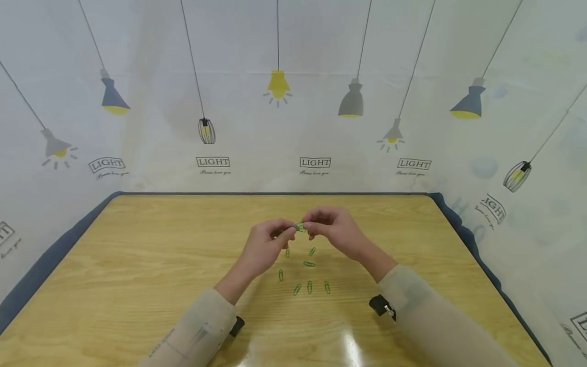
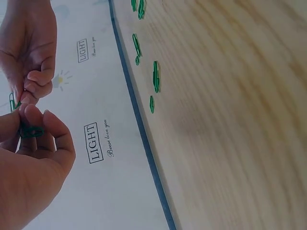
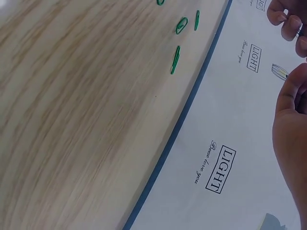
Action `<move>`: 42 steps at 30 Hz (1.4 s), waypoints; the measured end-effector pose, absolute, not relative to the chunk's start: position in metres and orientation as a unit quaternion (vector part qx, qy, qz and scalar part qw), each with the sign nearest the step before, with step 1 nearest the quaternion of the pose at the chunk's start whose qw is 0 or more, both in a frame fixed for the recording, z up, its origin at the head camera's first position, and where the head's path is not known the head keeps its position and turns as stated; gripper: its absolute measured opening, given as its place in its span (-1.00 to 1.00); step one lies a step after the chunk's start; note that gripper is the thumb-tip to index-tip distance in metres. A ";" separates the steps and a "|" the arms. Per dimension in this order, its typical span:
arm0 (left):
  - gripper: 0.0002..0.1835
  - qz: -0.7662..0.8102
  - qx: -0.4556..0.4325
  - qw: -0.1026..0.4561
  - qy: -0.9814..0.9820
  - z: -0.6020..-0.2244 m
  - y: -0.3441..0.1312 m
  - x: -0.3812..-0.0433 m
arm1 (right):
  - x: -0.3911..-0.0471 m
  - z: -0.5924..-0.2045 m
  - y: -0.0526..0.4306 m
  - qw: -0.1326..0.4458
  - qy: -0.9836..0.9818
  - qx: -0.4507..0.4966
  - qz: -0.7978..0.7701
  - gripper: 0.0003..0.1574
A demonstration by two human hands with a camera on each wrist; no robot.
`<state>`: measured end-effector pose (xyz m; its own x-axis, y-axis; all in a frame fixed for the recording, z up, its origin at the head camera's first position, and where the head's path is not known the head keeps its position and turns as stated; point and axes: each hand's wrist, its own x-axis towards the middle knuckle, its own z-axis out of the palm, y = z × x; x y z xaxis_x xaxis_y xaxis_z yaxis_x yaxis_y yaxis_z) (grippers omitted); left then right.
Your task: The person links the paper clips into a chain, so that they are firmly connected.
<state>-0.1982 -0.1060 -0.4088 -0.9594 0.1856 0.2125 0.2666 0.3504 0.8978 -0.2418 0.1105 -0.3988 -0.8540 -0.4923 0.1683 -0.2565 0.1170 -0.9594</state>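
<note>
Above the far half of the table, my left hand (image 1: pixel 263 248) and right hand (image 1: pixel 338 233) meet fingertip to fingertip. Green paper clips (image 1: pixel 300 227) show between them. The left wrist view has one green paper clip (image 2: pixel 31 131) pinched in the left fingers, and another green clip (image 2: pixel 12 101) at the right fingertips. Fingers partly cover both clips, so I cannot tell whether they are linked. Below the hands, several loose green paper clips (image 1: pixel 309 264) lie scattered on the wooden table; some also appear in the right wrist view, like this clip (image 3: pixel 175 60).
The wooden table (image 1: pixel 151 255) has a dark blue edge (image 1: pixel 257 193) along its back. Behind it hangs a pale wall covering (image 1: pixel 257 132) printed with lamps and the word LIGHT. A dark wrist device (image 1: pixel 382 306) sits under the right sleeve (image 1: pixel 435 316).
</note>
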 end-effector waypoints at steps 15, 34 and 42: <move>-0.81 -0.535 -0.149 0.044 -0.830 -0.407 -0.109 -0.199 | -0.244 -0.400 0.115 0.129 0.741 -0.237 -0.615 -0.79; -0.78 -0.565 -0.133 -0.015 -0.814 -0.411 -0.114 -0.199 | -0.240 -0.397 0.118 0.097 0.742 -0.241 -0.619 -0.78; -0.71 -0.552 -0.155 -0.051 -0.818 -0.414 -0.112 -0.198 | -0.236 -0.395 0.115 0.070 0.738 -0.248 -0.623 -0.78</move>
